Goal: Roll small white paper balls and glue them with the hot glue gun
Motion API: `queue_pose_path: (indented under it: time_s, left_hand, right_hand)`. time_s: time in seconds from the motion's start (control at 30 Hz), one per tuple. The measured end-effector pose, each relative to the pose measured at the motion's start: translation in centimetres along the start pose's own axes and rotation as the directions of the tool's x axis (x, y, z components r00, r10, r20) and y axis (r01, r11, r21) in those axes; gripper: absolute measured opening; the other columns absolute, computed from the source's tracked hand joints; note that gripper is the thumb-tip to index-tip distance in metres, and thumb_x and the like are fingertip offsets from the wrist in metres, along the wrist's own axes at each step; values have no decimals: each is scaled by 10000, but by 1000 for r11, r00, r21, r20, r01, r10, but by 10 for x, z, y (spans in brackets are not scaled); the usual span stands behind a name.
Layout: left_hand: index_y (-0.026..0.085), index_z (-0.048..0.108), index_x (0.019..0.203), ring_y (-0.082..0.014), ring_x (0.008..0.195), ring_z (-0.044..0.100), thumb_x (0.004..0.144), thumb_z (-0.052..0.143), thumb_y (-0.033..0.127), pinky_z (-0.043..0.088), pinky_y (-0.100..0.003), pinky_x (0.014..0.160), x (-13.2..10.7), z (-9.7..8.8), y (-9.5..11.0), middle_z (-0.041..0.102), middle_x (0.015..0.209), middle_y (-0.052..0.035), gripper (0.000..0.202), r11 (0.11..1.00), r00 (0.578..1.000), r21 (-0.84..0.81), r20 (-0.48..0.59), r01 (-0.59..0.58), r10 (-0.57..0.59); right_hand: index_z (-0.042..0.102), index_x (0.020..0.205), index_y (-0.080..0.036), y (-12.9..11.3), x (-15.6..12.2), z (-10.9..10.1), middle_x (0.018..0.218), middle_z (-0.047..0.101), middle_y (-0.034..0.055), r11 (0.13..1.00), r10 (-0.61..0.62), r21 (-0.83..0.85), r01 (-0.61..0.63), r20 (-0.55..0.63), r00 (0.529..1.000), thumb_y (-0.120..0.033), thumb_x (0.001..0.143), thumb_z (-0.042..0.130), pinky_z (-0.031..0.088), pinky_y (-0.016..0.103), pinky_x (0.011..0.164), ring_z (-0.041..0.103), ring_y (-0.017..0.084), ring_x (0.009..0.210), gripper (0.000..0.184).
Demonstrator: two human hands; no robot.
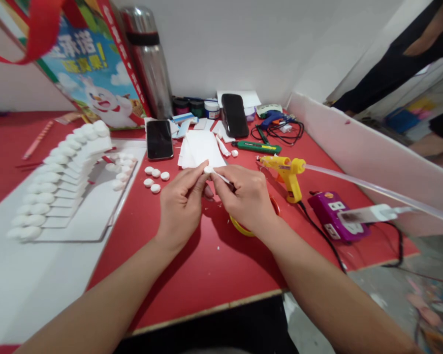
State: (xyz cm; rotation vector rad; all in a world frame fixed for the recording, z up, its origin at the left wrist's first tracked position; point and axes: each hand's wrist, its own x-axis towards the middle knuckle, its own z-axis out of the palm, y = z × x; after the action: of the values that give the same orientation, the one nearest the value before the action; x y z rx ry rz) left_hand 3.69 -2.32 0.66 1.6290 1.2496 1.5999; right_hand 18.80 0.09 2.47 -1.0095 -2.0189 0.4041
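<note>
A small white clay-like piece (pixel 208 170) is pinched between the fingertips of my left hand (pixel 182 204) and my right hand (pixel 245 194), above the red table. By the right fingers shows a thin white edge; whether it belongs to the same piece I cannot tell. Several white oval pieces (pixel 155 173) lie on the table left of my left hand. Farther left stands a white staircase model (pixel 74 189), its outer edge lined with similar ovals. Under my right hand sits a yellow-rimmed round object (pixel 239 227), mostly hidden.
A yellow glue gun (pixel 286 172) with a long glue stick and a purple box (pixel 335 216) lie right. Behind are a green cutter (pixel 258 147), two phones (pixel 160 139), white paper (pixel 199 150), a steel flask (pixel 147 64) and a printed bag (pixel 92 69). A person stands beyond the white partition (pixel 354 152).
</note>
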Motion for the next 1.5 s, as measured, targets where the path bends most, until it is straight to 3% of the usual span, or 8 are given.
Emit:
queue_pose_path:
  time_s: [0.2,0.33,0.47,0.57,0.77,1.07,1.3,1.5]
  left_hand:
    - [156,810,1031,-144,638,712,888,772,272,608,-268,670,9,-9,1,776,799,-30,188,955,970,-177,91,240,-227]
    - [159,781,1023,-144,656,706,895,761,271,597,-258,672,11,-12,-2,766,798,-31,171,968,974,-131,97,215,-203]
    - [166,740,1046,-158,719,724,929,712,263,597,-263,705,12,-13,-4,767,843,-39,154,980,980,-85,102,178,-169]
    - [173,740,1039,-172,807,733,941,683,239,594,-274,766,12,-14,-3,781,926,-52,131,991,985,-32,118,128,-123]
    - [180,749,1049,-152,711,676,942,695,279,566,-272,710,14,-16,-2,770,884,-46,155,995,985,-9,143,102,-100]
    - [170,759,1050,-146,707,667,927,723,305,559,-269,713,13,-16,-3,771,878,-46,185,988,982,-45,123,148,-141]
    - [168,767,1003,-133,676,624,886,767,318,539,-258,672,13,-11,-2,748,832,-35,190,953,965,-163,104,255,-240]
    - [168,764,1025,-121,659,625,891,761,281,535,-246,647,9,-7,0,751,849,-27,175,972,979,-110,33,206,-203]
  right_hand:
    - [745,857,-164,10,5,-8,762,696,28,990,11,137,-22,81,997,-258,1004,575,410,270,674,581,125,674,244]
    - [755,879,-173,7,7,-9,736,694,32,929,183,292,-227,171,968,-390,980,621,439,269,627,588,137,650,274]
    - [741,936,-150,7,14,-13,777,727,80,461,386,634,-621,487,784,-607,971,564,489,269,501,597,142,553,491]
    - [721,979,-132,10,18,-17,802,740,93,145,373,668,-730,646,665,-517,1012,538,494,235,473,592,128,559,427]
    - [686,956,-131,11,19,-19,749,629,-3,-98,329,657,-747,730,599,-301,1017,560,388,160,426,390,50,485,221]
    - [726,913,-146,7,12,-15,725,528,-43,165,361,718,-676,594,719,-359,857,786,365,204,471,328,46,519,229]
    - [780,911,-163,0,7,-9,629,582,-17,911,281,280,-304,123,952,-335,952,652,347,269,561,441,98,552,218]
    - [724,817,-156,-7,-1,0,665,628,9,989,143,-9,-145,-107,984,-266,934,640,351,280,595,472,110,579,181]
